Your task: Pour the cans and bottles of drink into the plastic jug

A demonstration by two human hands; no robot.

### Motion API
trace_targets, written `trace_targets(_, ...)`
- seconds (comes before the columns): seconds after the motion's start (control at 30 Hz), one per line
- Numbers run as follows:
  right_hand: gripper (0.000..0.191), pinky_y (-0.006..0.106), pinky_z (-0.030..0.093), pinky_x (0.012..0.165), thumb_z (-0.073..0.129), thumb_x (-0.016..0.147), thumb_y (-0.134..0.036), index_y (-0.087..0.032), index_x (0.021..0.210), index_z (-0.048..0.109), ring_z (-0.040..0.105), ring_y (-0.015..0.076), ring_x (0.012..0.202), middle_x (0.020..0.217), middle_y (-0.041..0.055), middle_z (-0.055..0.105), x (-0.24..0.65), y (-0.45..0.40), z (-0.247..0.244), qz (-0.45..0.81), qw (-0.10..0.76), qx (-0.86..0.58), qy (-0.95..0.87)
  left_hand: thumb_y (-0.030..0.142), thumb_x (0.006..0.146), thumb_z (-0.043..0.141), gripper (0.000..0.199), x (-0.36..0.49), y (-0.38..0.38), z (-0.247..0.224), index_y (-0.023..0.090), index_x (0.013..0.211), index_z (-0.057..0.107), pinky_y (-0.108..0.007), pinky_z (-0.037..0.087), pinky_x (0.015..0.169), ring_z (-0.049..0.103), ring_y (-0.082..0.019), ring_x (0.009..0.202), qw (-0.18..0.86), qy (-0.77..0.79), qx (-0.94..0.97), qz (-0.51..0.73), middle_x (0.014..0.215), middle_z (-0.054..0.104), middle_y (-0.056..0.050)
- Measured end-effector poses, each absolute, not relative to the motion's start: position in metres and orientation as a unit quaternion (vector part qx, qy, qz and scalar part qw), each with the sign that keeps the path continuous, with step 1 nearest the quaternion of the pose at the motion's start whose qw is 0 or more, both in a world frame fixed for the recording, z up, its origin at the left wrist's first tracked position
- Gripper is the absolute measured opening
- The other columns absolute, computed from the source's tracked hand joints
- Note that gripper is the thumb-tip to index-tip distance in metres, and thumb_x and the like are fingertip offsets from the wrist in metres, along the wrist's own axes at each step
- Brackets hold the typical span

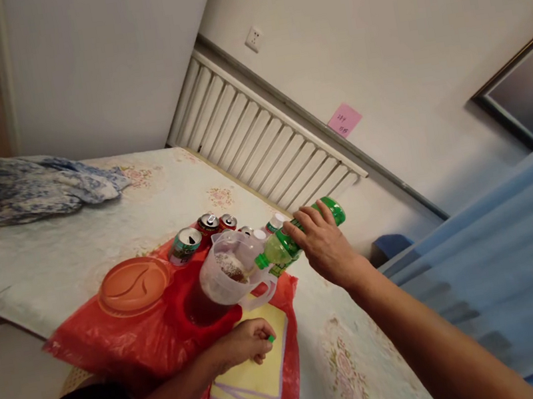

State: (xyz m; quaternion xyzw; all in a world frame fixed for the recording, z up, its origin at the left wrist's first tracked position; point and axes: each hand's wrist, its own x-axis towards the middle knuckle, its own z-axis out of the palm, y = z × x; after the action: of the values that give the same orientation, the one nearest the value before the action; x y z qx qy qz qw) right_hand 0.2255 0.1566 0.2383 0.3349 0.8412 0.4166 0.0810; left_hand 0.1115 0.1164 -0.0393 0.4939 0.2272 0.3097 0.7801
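Note:
My right hand (327, 244) is wrapped round a green-labelled plastic bottle (277, 249), tipped with its neck over the rim of a clear plastic pitcher (215, 278). Inside the pitcher is dark brown liquid with foam on top, and a thin stream seems to run in from the bottle. Closed on a small green bottle cap (271, 338), my left hand (248, 340) is held above the yellow cloths (255, 380), in front of the pitcher. An orange lid (134, 284) lies left of the pitcher on a red plastic bag (117, 344).
Several drink cans, including a green one (185, 245), and a white-capped bottle (277, 220) stand behind the pitcher. A floral tablecloth (343, 363) covers the table. Patterned fabric (32, 186) lies at far left. Behind are a radiator (256, 133) and a blue curtain (498, 257).

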Motion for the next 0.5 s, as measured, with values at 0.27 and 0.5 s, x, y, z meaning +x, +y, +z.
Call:
trace_targets(0.27,0.038,0.060,0.024,0.115,0.045,0.096,-0.012,-0.018,0.132,0.056,0.044,0.0319,0.125,0.125,0.0157,0.058,0.2199,0.1560,0.2380,0.410,0.091,0.327,0.847,0.029,0.065,0.071,0.028,0.1125,0.1168,-0.0404,0.019,0.088,0.059,-0.030,0.042,0.061,0.051,-0.012,0.058,0.779,0.221,0.496,0.314,0.069,0.056,0.004)
trace_targets(0.5,0.038,0.060,0.025,0.115,0.045,0.096,-0.011,-0.019,0.132,0.057,0.045,0.0314,0.124,0.124,0.0151,0.058,0.2205,0.1574,0.2375,0.422,0.088,0.325,0.842,0.032,0.065,0.072,0.029,0.1153,0.1185,-0.0436,0.020,0.089,0.060,-0.028,0.043,0.059,0.052,-0.011,0.058,0.773,0.227,0.504,0.310,0.072,0.056,0.003)
